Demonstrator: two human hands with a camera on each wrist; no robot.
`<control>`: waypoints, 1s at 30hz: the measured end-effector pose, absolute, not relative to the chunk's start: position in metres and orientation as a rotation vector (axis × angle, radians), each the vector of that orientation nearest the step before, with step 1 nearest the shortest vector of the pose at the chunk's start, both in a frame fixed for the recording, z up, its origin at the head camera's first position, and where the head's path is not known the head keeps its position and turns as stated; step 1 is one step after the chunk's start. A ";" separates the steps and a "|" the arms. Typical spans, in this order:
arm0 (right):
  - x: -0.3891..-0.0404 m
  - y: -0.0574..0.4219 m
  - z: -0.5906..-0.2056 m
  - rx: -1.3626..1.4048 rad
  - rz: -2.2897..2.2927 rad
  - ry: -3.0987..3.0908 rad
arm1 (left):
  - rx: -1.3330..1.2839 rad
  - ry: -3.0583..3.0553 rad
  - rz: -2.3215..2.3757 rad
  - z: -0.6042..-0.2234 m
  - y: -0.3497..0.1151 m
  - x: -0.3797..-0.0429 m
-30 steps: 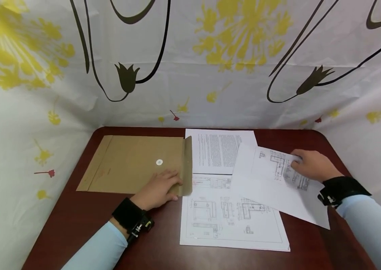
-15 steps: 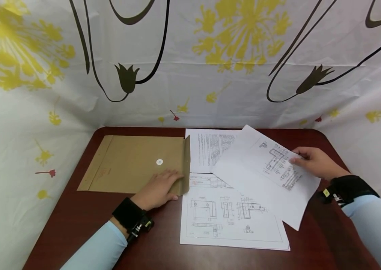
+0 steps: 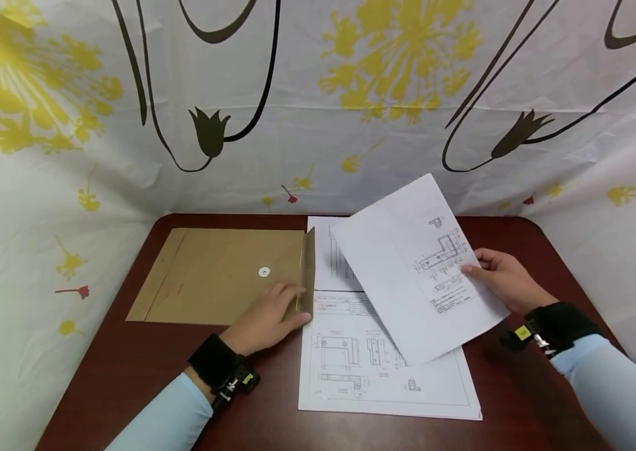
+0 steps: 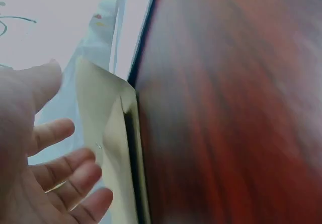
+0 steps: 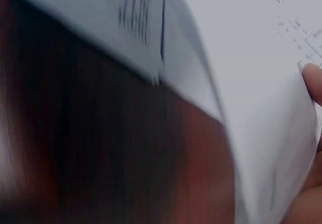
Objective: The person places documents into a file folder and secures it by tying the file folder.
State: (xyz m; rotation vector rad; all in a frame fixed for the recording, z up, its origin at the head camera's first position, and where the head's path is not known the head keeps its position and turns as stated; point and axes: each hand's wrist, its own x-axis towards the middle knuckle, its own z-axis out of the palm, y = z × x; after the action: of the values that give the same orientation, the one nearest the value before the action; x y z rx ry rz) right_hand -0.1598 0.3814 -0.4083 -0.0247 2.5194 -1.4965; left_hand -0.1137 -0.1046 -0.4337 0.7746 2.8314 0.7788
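One printed sheet (image 3: 385,244) up, one brown envelope (image 3: 216,275) down

Two hands at work; right hand (image 3: 504,279) pinches the sheet by its edge, thumb on the printed face, sheet tilted above two pages: one text page (image 3: 323,263), one drawing page (image 3: 340,391), both flat on the table (image 3: 109,388); left hand (image 3: 261,319) at the envelope's one flap (image 3: 309,269), fingers spread, relaxed, gripping nothing; one white disc (image 3: 264,272) on the envelope.

Left grip (image 3: 264,317) is loose, right grip (image 3: 506,280) pinches.
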 end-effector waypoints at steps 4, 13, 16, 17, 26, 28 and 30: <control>-0.157 0.361 -0.412 -0.054 -1.650 2.372 | 0.769 2.808 0.874 -0.428 -0.096 -0.113; -0.154 0.325 -0.413 -0.123 -2.025 1.961 | 0.749 2.689 1.009 -0.423 -0.078 -0.112; -0.152 0.315 -0.413 -0.137 -2.057 1.897 | 0.735 2.613 1.107 -0.423 -0.073 -0.110; -0.151 0.311 -0.414 -0.142 -2.069 1.871 | 0.726 2.579 1.148 -0.423 -0.071 -0.110; -0.143 0.289 -0.414 -0.236 -2.132 1.675 | 0.579 2.445 1.516 -0.420 -0.062 -0.112; -0.142 0.287 -0.415 -0.259 -2.123 1.679 | 0.545 2.495 1.546 -0.420 -0.062 -0.114; -0.142 0.287 -0.415 -0.282 -2.118 1.679 | 0.501 2.523 1.584 -0.420 -0.062 -0.115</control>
State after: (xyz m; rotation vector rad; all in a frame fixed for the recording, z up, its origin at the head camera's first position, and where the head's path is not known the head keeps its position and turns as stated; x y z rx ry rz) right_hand -0.1418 0.2869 -0.4154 -0.2823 1.6793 -2.1175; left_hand -0.1153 -0.0624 -0.4202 0.5007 2.5229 1.5843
